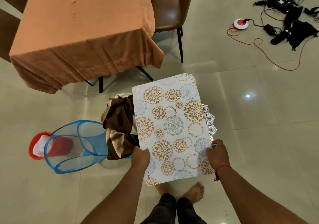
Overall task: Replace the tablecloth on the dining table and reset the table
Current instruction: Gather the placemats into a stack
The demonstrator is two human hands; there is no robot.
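Nearest the feet, the left hand (140, 156) and right hand (217, 152) pinch opposite edges of the folded cloth (170, 125), fingers curled over it, above the floor. Its lace trim (209, 120) hangs free at the right and could slip out or unfold if the grip loosens. Left of it, brown fabric (119, 127) and a mesh hamper (76, 144) crowd that side. Beyond, open tile leads to the table (82, 27), orange-covered, crumbs (73, 8) on top; a chair (169, 11) guards its right edge.
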